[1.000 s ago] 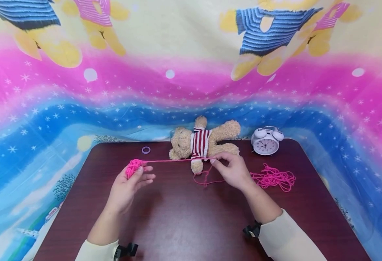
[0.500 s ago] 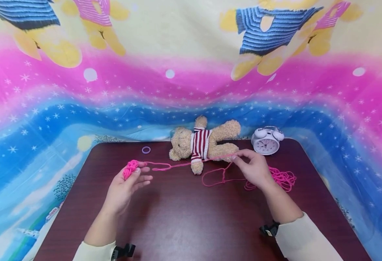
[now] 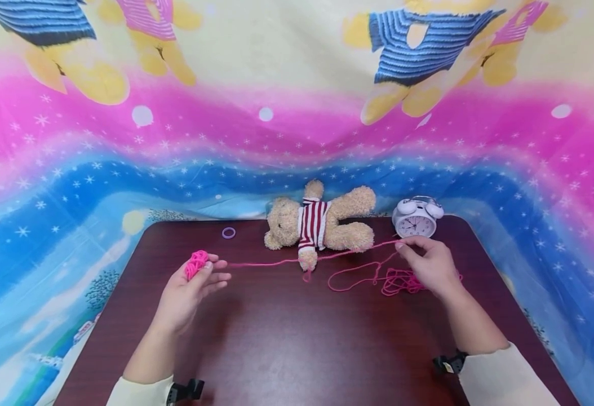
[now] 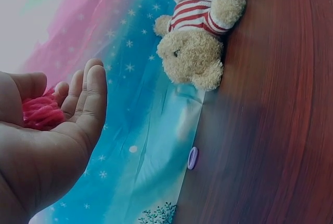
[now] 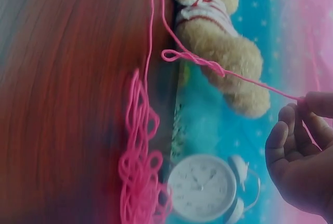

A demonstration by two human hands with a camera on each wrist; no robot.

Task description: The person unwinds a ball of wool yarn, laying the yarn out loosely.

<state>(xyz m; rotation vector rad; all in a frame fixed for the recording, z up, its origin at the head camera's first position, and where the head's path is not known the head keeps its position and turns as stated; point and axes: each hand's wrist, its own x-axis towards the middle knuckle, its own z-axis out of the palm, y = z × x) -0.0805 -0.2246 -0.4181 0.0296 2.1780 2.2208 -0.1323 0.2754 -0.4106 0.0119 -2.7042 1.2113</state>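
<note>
My left hand (image 3: 185, 293) holds a small wound bundle of pink yarn (image 3: 196, 264) under its thumb, the other fingers stretched toward the right. From that bundle a strand (image 3: 261, 264) runs across to my right hand (image 3: 431, 265), which pinches it between thumb and fingertips above the table's right side. In the right wrist view, a twisted loop (image 5: 192, 57) shows in the yarn hanging from the pinch. Below the right hand lies a loose tangled heap of the same yarn (image 5: 138, 182), partly hidden by that hand in the head view.
A teddy bear (image 3: 312, 223) in a striped shirt lies on its side at the table's back edge, the strand passing in front of it. White alarm clock (image 3: 415, 220) stands back right. A purple ring (image 3: 228, 233) lies back left on the dark table (image 3: 297, 349). A printed cloth (image 3: 297, 135) hangs behind.
My right hand has moved right, drawing the strand out longer; it went slack midway and is straighter now. The left hand has shifted slightly left and still holds the bundle.
</note>
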